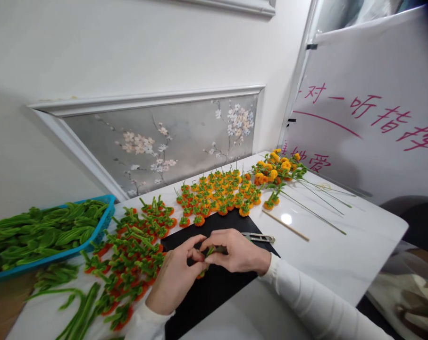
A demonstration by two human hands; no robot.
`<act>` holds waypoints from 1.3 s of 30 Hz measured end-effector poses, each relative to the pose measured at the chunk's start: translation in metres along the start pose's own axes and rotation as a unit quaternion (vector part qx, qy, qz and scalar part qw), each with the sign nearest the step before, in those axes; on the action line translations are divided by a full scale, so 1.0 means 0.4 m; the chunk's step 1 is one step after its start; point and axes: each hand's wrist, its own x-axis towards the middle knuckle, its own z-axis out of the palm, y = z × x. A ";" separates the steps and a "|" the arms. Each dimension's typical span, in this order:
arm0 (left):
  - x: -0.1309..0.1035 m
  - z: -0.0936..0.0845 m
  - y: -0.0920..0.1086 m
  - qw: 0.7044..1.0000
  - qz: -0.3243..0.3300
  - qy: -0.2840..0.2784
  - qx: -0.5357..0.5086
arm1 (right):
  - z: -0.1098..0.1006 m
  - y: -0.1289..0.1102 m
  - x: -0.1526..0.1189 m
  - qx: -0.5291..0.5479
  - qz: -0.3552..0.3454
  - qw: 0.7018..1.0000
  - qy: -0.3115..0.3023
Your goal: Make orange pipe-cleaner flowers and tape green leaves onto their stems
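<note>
Fuzzy green chenille, a short piece (209, 251), sits pinched between the fingertips of both our hands over the black rectangular mat (214, 288) at the near edge of the white glossy desk (344, 255). Left hand (176, 278) curls in from below, thumb and forefinger narrowed onto the piece; an orange bit shows under it, too hidden to name. Right hand (235, 252) closes on the same piece from above, fingers folded tight. Neither hand is spread.

Just beyond the right hand, touching the mat's far edge, lies a small metal cutter (259, 237). Left of the mat, a dense heap of orange pipe-cleaner fruits with green tops (136, 255). Farther back, rows of yellow-orange pipe-cleaner fruits (221, 193), then a bunch of yellow ones on long green wire stems (281, 172). A thin wooden stick (286, 225) lies apart on bare desk. A blue plastic basket of green chenille leaves (47, 231) stands at far left.

Risks, as we judge them: the piece is small and held only at the fingertips, so a twist with uneven pressure could spring it loose into the heap beside the left wrist, where it would be hard to pick out. The left forearm lies close to that heap; a sideways shift could drag fruits off the desk edge. The cutter lies near the right knuckles.
</note>
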 end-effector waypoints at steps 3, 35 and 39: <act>-0.004 -0.006 0.001 1.000 0.006 -0.009 0.002 | -0.007 0.001 -0.002 -0.024 -0.019 0.999 -0.023; -0.007 -0.006 0.033 0.995 0.063 -0.031 -0.073 | -0.016 0.009 -0.001 -0.093 -0.078 0.991 0.052; -0.014 -0.016 0.041 0.976 0.019 -0.086 -0.198 | -0.021 0.003 -0.001 -0.038 -0.079 0.994 0.065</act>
